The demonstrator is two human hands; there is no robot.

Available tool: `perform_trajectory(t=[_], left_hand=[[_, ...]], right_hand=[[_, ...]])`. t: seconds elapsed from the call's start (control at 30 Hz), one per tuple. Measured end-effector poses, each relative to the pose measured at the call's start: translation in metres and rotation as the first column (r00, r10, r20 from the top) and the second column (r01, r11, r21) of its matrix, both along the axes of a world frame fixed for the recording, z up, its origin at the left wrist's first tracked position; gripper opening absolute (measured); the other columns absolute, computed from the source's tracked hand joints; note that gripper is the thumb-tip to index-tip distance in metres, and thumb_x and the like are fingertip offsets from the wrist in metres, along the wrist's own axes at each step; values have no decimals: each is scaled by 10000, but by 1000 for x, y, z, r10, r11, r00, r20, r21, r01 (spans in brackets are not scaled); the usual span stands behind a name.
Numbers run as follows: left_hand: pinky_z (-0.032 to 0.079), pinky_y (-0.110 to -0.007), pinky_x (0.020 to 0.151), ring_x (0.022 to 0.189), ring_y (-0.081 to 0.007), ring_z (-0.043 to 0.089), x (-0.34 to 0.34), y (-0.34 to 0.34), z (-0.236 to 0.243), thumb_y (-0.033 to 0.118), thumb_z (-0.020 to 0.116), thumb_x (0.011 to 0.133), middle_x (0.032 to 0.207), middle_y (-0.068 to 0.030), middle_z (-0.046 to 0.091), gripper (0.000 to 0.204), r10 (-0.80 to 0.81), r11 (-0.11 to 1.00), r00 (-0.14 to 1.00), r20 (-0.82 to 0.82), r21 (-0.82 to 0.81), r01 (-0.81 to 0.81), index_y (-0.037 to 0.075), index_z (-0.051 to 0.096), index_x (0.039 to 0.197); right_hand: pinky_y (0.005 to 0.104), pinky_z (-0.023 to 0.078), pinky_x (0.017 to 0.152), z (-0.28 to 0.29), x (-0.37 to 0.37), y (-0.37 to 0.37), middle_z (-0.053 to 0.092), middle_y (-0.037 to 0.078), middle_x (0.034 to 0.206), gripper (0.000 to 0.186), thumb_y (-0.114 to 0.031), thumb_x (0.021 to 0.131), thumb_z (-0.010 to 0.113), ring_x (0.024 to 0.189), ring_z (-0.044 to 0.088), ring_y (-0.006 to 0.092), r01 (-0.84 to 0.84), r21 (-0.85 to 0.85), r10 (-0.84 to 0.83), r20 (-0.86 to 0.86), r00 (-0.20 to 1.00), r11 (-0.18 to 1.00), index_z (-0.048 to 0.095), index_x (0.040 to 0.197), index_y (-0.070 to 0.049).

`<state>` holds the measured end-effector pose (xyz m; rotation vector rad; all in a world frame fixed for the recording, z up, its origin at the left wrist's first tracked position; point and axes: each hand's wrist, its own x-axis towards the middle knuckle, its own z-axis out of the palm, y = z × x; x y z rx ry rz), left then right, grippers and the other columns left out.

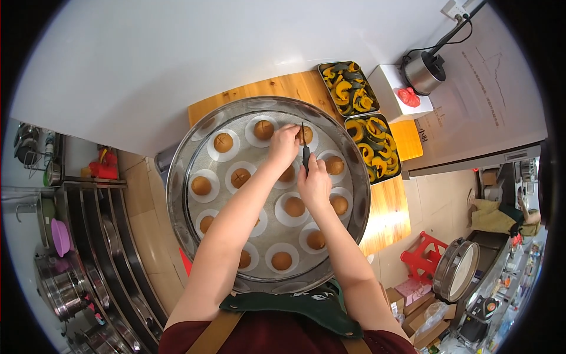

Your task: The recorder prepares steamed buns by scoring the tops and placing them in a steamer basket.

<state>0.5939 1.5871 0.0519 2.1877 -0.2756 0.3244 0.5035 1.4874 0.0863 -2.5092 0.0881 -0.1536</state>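
Observation:
My left hand (286, 141) has its fingers closed at a round brown bun (306, 135) near the back of a large round steel tray (179, 194). My right hand (313, 184) grips the black handle of a narrow knife (305, 154), whose blade points away from me, upright in the picture over that bun. Several brown buns (295, 206) sit on white paper rounds across the tray; some, like one at the back left (223, 142), show crossed cuts on top. My forearms hide parts of some buns.
The tray rests on a wooden table (383, 218). Two trays of pumpkin slices (371, 147) stand at the right, beside a white box (389, 85) and steel pot (423, 74). A red stool (421, 258), round steel sieve (454, 268) and another person's legs (492, 215) are rightward; steel racks (100, 248) line the left.

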Motion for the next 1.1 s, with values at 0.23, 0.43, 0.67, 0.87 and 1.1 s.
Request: perform_trajectory(t=[0.23,0.43,0.67,0.87,1.1], left_hand=[[478,-368,758,844,-326,582,0,-2,2,-40,589,650,931,-157,611,273,-7,1000,1000,-20,-22,7,-10,626,919],[482,-359,752,840,-318,588,1,-3,-3,-30,603,645,918,-153,618,260,38,999,998,40,22,-39,-12,635,902],[480,-361,764,842,-312,594,0,-3,-3,-31,607,644,915,-158,621,250,20,998,1000,22,52,-21,-21,636,892],[470,-366,783,883,-325,580,-4,-5,-1,4,640,645,976,-184,596,338,45,998,999,-15,46,-44,-33,603,979],[457,-378,801,961,-336,512,-1,-22,13,225,785,590,1005,-178,523,557,166,958,954,-249,272,-96,-18,509,1008]], right_hand=[[417,491,578,-7,1,0,543,189,895,406,-151,779,546,660,593,353,0,-85,0,1,1000,996,490,1125,54],[445,481,601,-3,-1,2,539,191,901,421,-148,776,543,695,586,372,3,-66,-7,-57,998,998,476,1147,39],[408,497,537,-7,-18,-5,545,177,889,399,-157,770,551,628,595,338,-33,-120,29,-36,999,992,498,1109,45],[413,486,557,21,-27,-21,541,185,869,405,-144,774,556,663,588,349,16,0,-16,85,996,1000,503,1127,48],[423,479,589,20,-30,-28,544,187,870,402,-143,786,554,699,588,354,47,78,-54,84,995,996,501,1135,49]])
